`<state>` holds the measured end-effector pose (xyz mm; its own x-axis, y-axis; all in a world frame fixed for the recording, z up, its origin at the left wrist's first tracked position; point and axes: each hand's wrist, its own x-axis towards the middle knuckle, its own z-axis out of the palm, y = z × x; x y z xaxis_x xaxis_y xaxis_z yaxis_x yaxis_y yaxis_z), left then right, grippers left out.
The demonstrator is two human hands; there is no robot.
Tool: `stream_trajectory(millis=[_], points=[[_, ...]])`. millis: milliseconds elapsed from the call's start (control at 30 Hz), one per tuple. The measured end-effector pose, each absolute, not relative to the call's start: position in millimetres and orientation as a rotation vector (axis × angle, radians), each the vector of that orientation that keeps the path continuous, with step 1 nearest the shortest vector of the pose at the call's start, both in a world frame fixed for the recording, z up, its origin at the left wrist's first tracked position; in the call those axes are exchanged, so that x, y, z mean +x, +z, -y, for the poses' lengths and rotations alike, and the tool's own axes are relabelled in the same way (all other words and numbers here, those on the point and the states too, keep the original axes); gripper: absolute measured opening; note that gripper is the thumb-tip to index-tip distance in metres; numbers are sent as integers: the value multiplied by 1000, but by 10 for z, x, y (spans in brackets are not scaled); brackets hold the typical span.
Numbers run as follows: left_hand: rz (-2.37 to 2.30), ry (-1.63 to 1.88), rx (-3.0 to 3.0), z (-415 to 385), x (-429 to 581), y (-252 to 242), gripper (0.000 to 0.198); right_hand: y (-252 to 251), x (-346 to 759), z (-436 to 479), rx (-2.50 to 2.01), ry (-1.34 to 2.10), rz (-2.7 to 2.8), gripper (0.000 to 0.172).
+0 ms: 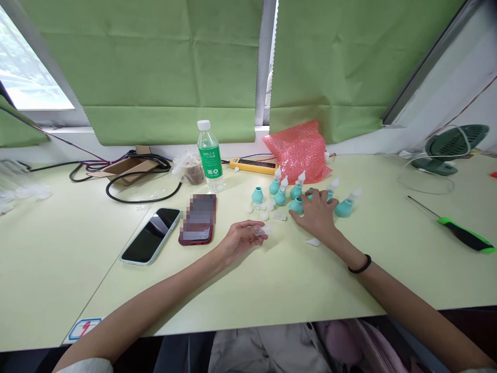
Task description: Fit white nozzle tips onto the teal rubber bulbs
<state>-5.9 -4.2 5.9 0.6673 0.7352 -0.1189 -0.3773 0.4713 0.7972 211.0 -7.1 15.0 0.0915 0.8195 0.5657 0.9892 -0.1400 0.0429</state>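
My left hand rests on the pale table with its fingers pinched on a small clear plastic tip. My right hand reaches forward and its fingers close over a teal rubber bulb. Around it stand several more teal bulbs, some with clear nozzles fitted, one bare bulb at the left. Loose clear tips lie between the hands, and one lies by my right wrist, which wears a black band.
Two phones lie left of my left hand. Behind stand a water bottle, a pink bubble-wrap bag, a yellow power strip, a cardboard box with black cables. A green-handled screwdriver and a fan are at right.
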Motion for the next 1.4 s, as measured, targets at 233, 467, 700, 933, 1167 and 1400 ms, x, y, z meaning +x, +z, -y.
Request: stream_trajectory(millis=[233, 467, 700, 933, 1167, 1400], points=[[-489, 737, 826, 20, -82, 80, 28, 152, 2107, 87, -1912, -359, 1855, 17], [-531, 744, 926, 10, -75, 117, 30, 239, 1896, 280, -1348, 55, 1907, 19], [-517, 730, 1078, 97, -52, 144, 33, 109, 1726, 357, -1380, -155, 2121, 9], [-541, 704, 1287, 171, -20, 164, 32, 84, 1603, 434, -1651, -257, 2161, 6], [-708, 852, 1626, 246, 2, 140, 32, 108, 1545, 479, -1822, -230, 2215, 7], [-748, 970, 2116, 274, -10, 171, 25, 174, 1511, 514, -1904, -188, 2264, 6]])
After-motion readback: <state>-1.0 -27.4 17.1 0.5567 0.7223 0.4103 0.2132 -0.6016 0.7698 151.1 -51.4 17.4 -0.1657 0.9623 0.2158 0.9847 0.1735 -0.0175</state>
